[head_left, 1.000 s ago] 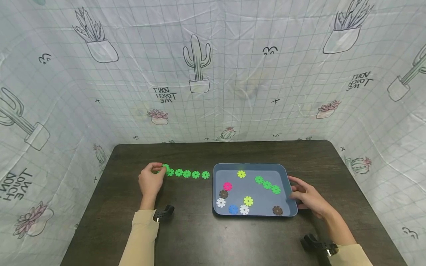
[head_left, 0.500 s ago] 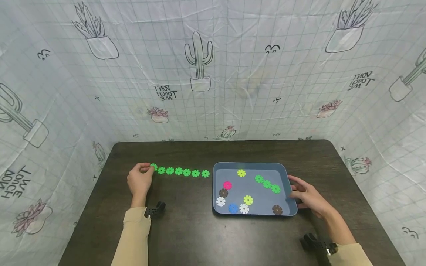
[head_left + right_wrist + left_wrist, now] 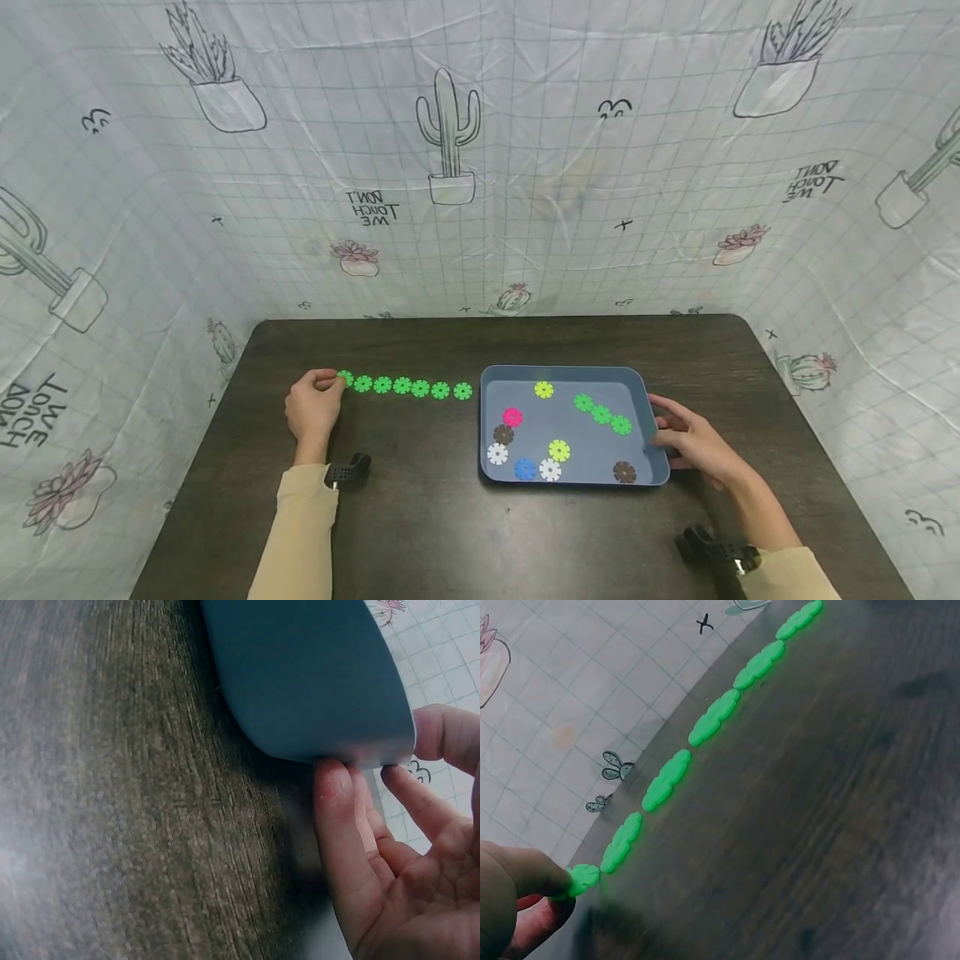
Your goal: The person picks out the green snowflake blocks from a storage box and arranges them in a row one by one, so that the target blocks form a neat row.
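Observation:
My left hand (image 3: pixel 313 411) pinches a green notched snowflake disc (image 3: pixel 583 880) between thumb and finger, at the left end of a row. Several more green discs (image 3: pixel 402 386) run rightward from it along the table, lying flat and nearly edge to edge. My right hand (image 3: pixel 699 446) holds the right end of a blue-grey tray (image 3: pixel 592 377), its fingertips at the end wall and rim in the right wrist view. Inside the tray lie three green discs (image 3: pixel 601 414) in a slanted line, plus a pink disc (image 3: pixel 512 417) and yellow, brown, white and blue ones.
The dark wooden table (image 3: pixel 420 517) ends at a pale cactus-print cloth (image 3: pixel 525 167), which hangs behind and at both sides. The tray's left wall stands just right of the row's last disc.
My left hand has moved left with a green disc and lowered slightly, now lining it up at the row's left end. My right hand and the tray stay put.

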### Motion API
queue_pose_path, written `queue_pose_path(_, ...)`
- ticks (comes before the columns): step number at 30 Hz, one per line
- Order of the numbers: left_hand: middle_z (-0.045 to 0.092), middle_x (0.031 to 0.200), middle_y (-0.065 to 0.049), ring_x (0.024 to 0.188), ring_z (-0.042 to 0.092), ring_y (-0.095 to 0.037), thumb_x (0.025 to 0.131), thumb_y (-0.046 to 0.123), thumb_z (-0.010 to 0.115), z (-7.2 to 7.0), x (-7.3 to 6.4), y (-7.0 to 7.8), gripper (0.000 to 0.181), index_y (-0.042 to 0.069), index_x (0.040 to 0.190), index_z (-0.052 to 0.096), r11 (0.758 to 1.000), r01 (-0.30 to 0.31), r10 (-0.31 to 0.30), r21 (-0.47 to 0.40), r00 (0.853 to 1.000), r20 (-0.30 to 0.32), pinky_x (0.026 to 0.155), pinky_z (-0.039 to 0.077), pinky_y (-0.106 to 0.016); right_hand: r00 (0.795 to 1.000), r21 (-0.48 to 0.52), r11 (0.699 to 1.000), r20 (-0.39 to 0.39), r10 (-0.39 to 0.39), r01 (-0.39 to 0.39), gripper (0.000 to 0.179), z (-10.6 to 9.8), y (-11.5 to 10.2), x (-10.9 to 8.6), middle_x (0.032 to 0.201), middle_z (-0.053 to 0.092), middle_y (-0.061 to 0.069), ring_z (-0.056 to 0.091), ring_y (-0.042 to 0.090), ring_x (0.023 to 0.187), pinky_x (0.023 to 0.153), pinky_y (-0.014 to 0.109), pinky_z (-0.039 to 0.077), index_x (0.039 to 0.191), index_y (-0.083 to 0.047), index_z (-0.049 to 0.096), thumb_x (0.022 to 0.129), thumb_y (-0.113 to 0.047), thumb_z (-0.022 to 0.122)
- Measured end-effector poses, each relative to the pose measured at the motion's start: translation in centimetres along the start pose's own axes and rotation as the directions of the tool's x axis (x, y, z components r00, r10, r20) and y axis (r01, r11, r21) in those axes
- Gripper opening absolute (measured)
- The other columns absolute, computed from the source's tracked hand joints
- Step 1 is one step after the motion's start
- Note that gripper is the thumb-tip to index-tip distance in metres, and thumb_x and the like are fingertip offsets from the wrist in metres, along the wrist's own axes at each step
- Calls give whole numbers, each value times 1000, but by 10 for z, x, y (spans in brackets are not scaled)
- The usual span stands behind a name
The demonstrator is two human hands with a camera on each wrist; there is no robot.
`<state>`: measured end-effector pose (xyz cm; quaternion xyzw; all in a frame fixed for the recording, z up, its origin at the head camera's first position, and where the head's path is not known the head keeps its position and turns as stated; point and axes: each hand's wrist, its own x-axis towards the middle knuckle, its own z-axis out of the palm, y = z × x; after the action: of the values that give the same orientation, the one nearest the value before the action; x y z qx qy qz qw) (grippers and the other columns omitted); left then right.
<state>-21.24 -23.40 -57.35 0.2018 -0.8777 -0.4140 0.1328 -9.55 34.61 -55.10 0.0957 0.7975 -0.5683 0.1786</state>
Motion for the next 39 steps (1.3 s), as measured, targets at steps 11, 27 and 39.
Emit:
queue_pose_path(11, 75, 109, -10, 91, 65, -35, 95, 28, 71, -3, 1, -2, 25, 11, 113, 75, 999, 28, -28, 45, 1000, -5, 75, 48, -52, 1000, -17, 1000, 10, -9, 9, 78, 0, -4, 3, 140, 49, 34, 66, 34, 106, 81, 55, 59, 164, -7, 24, 98, -8, 65)
queue_pose_path(27, 75, 110, -7, 81, 63, -31, 96, 32, 72, 0, -6, 0, 29, 12, 116, 74, 999, -39, 39, 5, 999, 28, 67, 45, -43, 1000, -24, 1000, 9, -8, 8, 78, -1, -8, 2, 138, 49, 35, 66, 35, 106, 81, 55, 59, 163, -5, 24, 97, -8, 65)
queue_pose_path(39, 76, 102, -5, 79, 66, -31, 93, 24, 79, 15, -22, 38, 24, 10, 112, 77, 963, -249, 259, -103, 961, 96, 66, 43, -42, 1000, -23, 999, 5, 22, -22, 77, 0, -5, -4, 141, 47, 36, 65, 36, 109, 83, 56, 58, 164, -5, 23, 98, -10, 65)
